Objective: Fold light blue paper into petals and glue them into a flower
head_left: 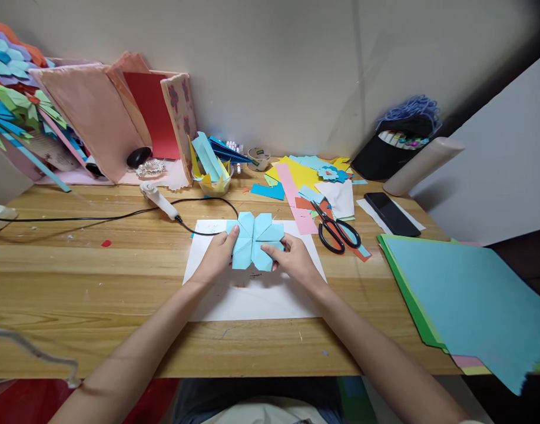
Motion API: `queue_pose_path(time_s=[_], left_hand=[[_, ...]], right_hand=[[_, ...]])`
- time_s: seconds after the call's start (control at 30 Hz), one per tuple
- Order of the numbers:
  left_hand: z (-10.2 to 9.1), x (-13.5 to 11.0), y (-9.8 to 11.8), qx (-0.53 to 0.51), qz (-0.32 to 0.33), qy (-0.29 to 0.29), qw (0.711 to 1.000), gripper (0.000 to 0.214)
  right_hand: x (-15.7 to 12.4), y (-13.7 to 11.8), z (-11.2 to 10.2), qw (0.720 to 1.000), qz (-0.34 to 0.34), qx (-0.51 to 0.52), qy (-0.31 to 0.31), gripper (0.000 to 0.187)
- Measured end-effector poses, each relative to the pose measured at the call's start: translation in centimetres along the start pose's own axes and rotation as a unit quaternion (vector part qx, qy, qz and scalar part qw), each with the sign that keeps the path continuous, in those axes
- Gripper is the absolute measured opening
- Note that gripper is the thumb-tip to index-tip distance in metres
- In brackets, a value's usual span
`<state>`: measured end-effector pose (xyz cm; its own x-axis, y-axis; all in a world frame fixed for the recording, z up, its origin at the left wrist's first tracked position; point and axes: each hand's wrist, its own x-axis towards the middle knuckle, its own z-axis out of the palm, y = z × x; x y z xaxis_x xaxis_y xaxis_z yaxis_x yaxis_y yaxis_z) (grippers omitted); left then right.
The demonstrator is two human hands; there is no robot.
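A light-blue folded paper flower (253, 241) is held up between both hands over a white sheet of paper (261, 300). My left hand (221, 250) grips its left edge, thumb on the front. On the right side, my right hand (291, 256) pinches it with the thumb lying across a lower petal. The fingers behind the paper are mostly hidden. Close to my right hand lie black-handled scissors (338, 229) on paper scraps. Just beyond the left hand rests a white hot glue gun (158, 199) with a black cord.
Coloured paper scraps (302, 174) spread along the back, near a cup of folded paper (214, 184). A phone (392, 214) and stacked coloured sheets (468, 288) lie at right. A pink fabric organizer (82, 112) and paper flowers (7, 59) stand at left.
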<state>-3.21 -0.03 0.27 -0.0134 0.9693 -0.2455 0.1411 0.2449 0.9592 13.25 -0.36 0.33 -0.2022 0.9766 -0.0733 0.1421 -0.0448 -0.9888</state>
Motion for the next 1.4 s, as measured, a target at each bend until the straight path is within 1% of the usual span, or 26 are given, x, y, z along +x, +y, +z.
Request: queue_pose_path(time_s=[0.07, 0.1, 0.13, 0.2, 0.27, 0.3, 0.33, 0.4, 0.47, 0.5, 0.63, 0.7, 0.8, 0.87, 0.93, 1.03, 1.07, 1.13, 1.2, 1.27, 1.33, 1.4], left_hand=[[0.0, 0.1, -0.2, 0.017, 0.041, 0.021, 0.999, 0.046], [0.0, 0.2, -0.2, 0.017, 0.049, 0.026, 0.998, 0.046], [-0.1, 0.2, -0.3, 0.011, 0.045, 0.023, 0.999, 0.046], [-0.1, 0.4, -0.4, -0.011, 0.009, 0.001, 1.000, 0.047], [-0.1, 0.5, -0.5, -0.023, -0.024, -0.017, 0.999, 0.049], [-0.1, 0.5, -0.5, -0.021, -0.026, -0.016, 0.999, 0.049], [-0.1, 0.6, -0.6, -0.013, -0.019, -0.004, 1.000, 0.049], [0.1, 0.5, -0.6, 0.015, 0.015, 0.042, 0.999, 0.047], [0.2, 0.5, -0.7, 0.045, 0.046, 0.080, 0.995, 0.046], [0.2, 0.5, -0.8, 0.056, 0.054, 0.086, 0.993, 0.046], [0.1, 0.6, -0.8, 0.065, 0.056, 0.066, 0.994, 0.046], [0.1, 0.6, -0.9, 0.056, 0.055, 0.061, 0.995, 0.047], [0.2, 0.6, -0.9, 0.042, 0.050, 0.067, 0.996, 0.047], [0.3, 0.5, -1.0, 0.050, 0.060, 0.084, 0.993, 0.047], [0.4, 0.2, -0.9, 0.081, 0.084, 0.107, 0.987, 0.045], [0.6, -0.1, -0.7, 0.142, 0.115, 0.125, 0.975, 0.041], [0.6, -0.2, -0.6, 0.149, 0.119, 0.123, 0.974, 0.040], [0.6, -0.1, -0.3, 0.121, 0.109, 0.100, 0.982, 0.042], [0.5, 0.0, 0.1, 0.061, 0.070, 0.065, 0.994, 0.045], [0.2, 0.1, 0.4, 0.009, 0.024, 0.032, 0.999, 0.044], [-0.1, 0.0, 0.6, -0.039, -0.004, -0.013, 0.999, 0.042], [-0.4, 0.0, 0.7, -0.087, -0.017, -0.074, 0.993, 0.044]], right_hand=[[-0.2, -0.1, 0.2, 1.000, 0.001, -0.030, 0.007, 0.019], [-0.4, -0.1, 0.2, 0.999, -0.004, -0.043, 0.014, 0.018], [-0.5, -0.1, 0.3, 0.998, -0.013, -0.053, 0.021, 0.016], [-0.6, -0.1, 0.4, 0.997, -0.029, -0.058, 0.029, 0.014], [-0.7, 0.0, 0.4, 0.998, -0.033, -0.056, 0.025, 0.013], [-0.6, 0.0, 0.4, 0.998, -0.031, -0.054, 0.021, 0.013], [-0.6, 0.1, 0.5, 0.998, -0.028, -0.050, 0.018, 0.014], [-0.5, 0.1, 0.5, 0.999, -0.019, -0.034, 0.011, 0.016], [-0.4, 0.1, 0.5, 1.000, -0.008, -0.006, -0.007, 0.019], [-0.4, 0.1, 0.4, 1.000, -0.002, 0.008, -0.021, 0.021], [-0.1, 0.0, 0.2, 0.996, 0.011, 0.042, -0.077, 0.022], [-0.1, 0.0, 0.2, 0.995, 0.012, 0.050, -0.085, 0.021], [-0.1, 0.3, 0.4, 0.996, 0.013, 0.056, -0.072, 0.022], [-0.2, 0.5, 0.7, 0.997, 0.014, 0.053, -0.056, 0.024], [-0.2, 0.7, 0.7, 0.998, 0.012, 0.042, -0.035, 0.024], [-0.1, 0.7, 0.5, 1.000, 0.003, 0.019, -0.001, 0.020], [-0.1, 0.6, 0.4, 1.000, 0.000, 0.017, 0.004, 0.020], [0.0, 0.4, 0.2, 1.000, -0.004, 0.020, 0.006, 0.020], [0.1, 0.1, 0.0, 1.000, -0.007, 0.025, 0.002, 0.021], [0.1, -0.1, -0.1, 1.000, -0.009, 0.023, 0.011, 0.024], [0.1, -0.3, -0.2, 0.999, -0.007, 0.017, 0.033, 0.027], [0.2, -0.3, -0.4, 0.998, -0.006, 0.013, 0.057, 0.030]])
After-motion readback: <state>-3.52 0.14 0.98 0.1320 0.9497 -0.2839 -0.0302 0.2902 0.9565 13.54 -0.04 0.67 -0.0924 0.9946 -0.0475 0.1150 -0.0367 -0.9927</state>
